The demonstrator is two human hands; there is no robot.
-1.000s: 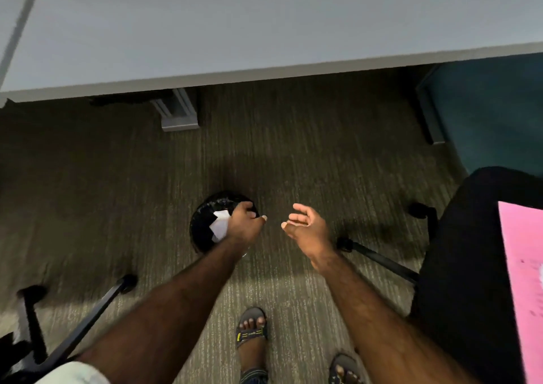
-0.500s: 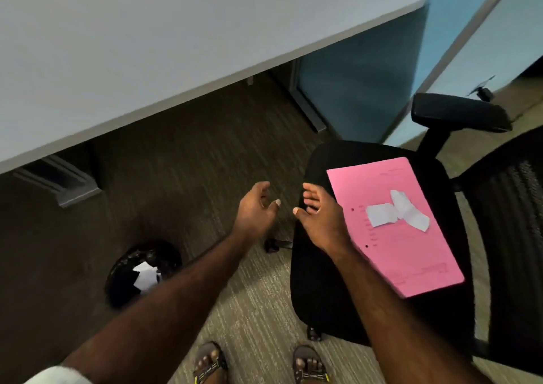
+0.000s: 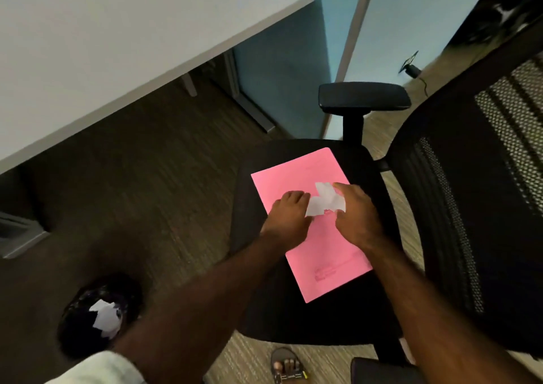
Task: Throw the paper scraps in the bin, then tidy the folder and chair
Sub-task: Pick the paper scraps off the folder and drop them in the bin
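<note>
A pink folder [image 3: 320,242] lies on the seat of a black office chair [image 3: 338,319]. White paper scraps [image 3: 323,200] sit on the folder's upper half, bunched between my two hands. My left hand [image 3: 289,215] has its fingers curled against the scraps' left edge. My right hand [image 3: 357,216] grips them from the right, with a corner of paper over its thumb. A black bin [image 3: 88,325] stands on the carpet at the lower left, with white paper scraps [image 3: 104,316] inside it.
A white desk [image 3: 102,46] juts in from the upper left, with its metal legs [image 3: 246,101] close to the chair. The chair's armrest [image 3: 364,97] and mesh back [image 3: 484,207] stand to the right. A blue partition [image 3: 282,60] is behind. My sandalled foot [image 3: 289,364] is below the seat.
My left hand let go of a scrap over the bin. The view then swung right to the chair, and both hands reached onto the folder and closed on the scraps there.
</note>
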